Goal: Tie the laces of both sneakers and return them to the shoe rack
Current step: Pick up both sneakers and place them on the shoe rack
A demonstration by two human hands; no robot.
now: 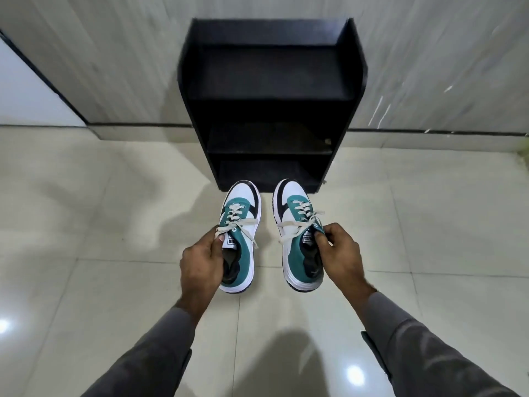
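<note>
Two teal, white and black sneakers point toward a black shoe rack [269,70]. My left hand [200,263] grips the left sneaker [243,213] by its collar, fingers inside the opening. My right hand [339,249] pinches the collar of the right sneaker [294,213] next to the tongue. Cream laces on both sneakers lie across the tongues in bows with loose ends trailing over the sides. Whether the sneakers rest on the floor or hang just above it I cannot tell. All the rack's shelves are bare.
The rack stands against a pale grey wall [429,67] with a dark skirting line. A glossy cream tile floor [86,224] spreads all around. A white door or panel [23,90] is at the far left.
</note>
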